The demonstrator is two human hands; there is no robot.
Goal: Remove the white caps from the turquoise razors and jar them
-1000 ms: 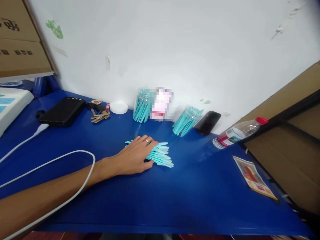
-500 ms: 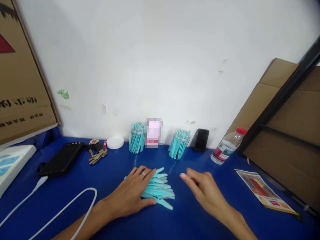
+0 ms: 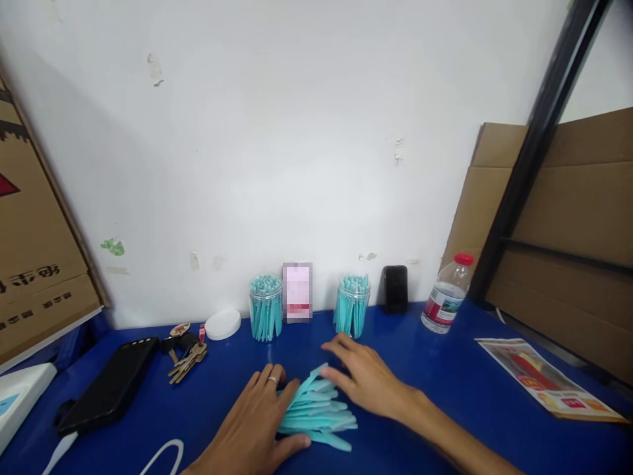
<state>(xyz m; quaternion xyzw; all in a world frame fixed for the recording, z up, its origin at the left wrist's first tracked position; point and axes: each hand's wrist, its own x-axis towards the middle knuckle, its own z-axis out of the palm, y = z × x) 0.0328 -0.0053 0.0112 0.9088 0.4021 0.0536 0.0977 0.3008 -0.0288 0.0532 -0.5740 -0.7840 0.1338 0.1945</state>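
Observation:
A loose pile of teal plastic sticks with flat, blade-like tips (image 3: 319,412) lies on the blue tabletop. Across its left end rests my left hand (image 3: 260,415), a ring on one finger, its fingers stretched out and its thumb apart along the pile's near side. The covered ends of the sticks are hidden beneath it. My right hand (image 3: 363,376) is at the far right of the pile, fingers apart, with the thumb at the tip of the uppermost stick. Whether it touches that tip is unclear. Behind the hands stand a left clear jar (image 3: 266,313) and a right clear jar (image 3: 352,310), both full of similar sticks.
Along the wall are a white round lid (image 3: 222,324), a blurred pink card (image 3: 297,293), a small black device (image 3: 395,289) and a water bottle (image 3: 448,293). Keys (image 3: 188,359) and a black phone-like device (image 3: 111,386) lie left, a printed packet (image 3: 548,379) right.
My right hand has moved left to the pile and its fingers have spread from a closed pose. My left hand stays on the sticks. The camera view has tilted upward.

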